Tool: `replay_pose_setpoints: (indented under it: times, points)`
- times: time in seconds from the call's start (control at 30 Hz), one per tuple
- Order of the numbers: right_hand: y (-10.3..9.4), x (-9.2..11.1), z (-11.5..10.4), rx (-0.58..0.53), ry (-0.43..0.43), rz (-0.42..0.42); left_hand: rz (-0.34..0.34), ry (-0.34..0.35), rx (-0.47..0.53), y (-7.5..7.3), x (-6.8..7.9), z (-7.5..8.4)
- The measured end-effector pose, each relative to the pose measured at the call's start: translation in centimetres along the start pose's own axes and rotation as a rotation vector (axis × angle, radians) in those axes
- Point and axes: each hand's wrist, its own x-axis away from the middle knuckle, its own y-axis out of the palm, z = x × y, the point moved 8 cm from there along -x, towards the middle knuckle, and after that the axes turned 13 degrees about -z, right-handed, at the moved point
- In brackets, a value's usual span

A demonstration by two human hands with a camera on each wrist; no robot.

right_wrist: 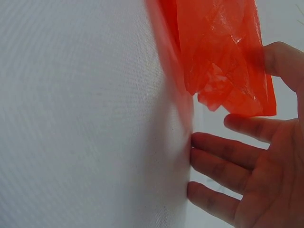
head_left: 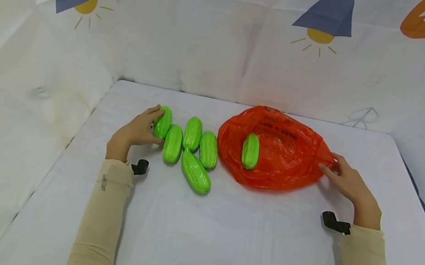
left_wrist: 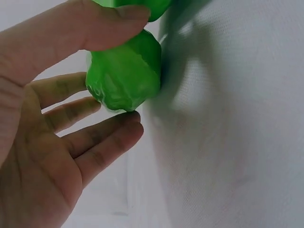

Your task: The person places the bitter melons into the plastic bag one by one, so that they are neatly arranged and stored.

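Several short, glossy green cucumber-like vegetables lie grouped on the white table. My left hand (head_left: pixel 135 129) is around the leftmost green vegetable (head_left: pixel 162 122), its fingertips touching it. The thumb is spread apart, near a neighbouring green vegetable (head_left: pixel 172 144). In the left wrist view the fingers are extended under the blunt end of a green vegetable (left_wrist: pixel 126 76). Right of the group lies a crumpled red plastic bag (head_left: pixel 287 163), with one green vegetable (head_left: pixel 250 151) on it. At the bag's right end, my right hand (head_left: pixel 348 179) touches the edge with its thumb, fingers loosely extended.
Three more green vegetables stand close by: one upper (head_left: pixel 193 133), one beside the bag (head_left: pixel 208 150), and one slanting in front (head_left: pixel 195 174). Behind the white table (head_left: pixel 228 246) hangs a pale printed cloth (head_left: pixel 217 50). Each wrist wears a small black camera (head_left: pixel 140 167).
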Motion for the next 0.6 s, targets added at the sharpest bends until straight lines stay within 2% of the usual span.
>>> replay_pose_setpoints:
  times: [0.13, 0.27, 0.43, 0.6]
  points:
    - [-0.1, 0.1, -0.2, 0.002, -0.013, 0.007, 0.047, 0.015, 0.056, -0.8, 0.6, 0.0]
    - [-0.1, 0.1, -0.3, 0.004, -0.013, 0.006, 0.123, 0.078, 0.138, -2.1, 1.7, 0.7]
    - [-0.1, 0.2, -0.3, -0.004, -0.006, -0.003, 0.165, 0.182, 0.163, -3.0, 2.4, 3.3]
    - [0.0, 0.2, -0.3, 0.0, -0.007, -0.004, 0.16, 0.276, 0.139, -2.4, 2.1, 6.1]
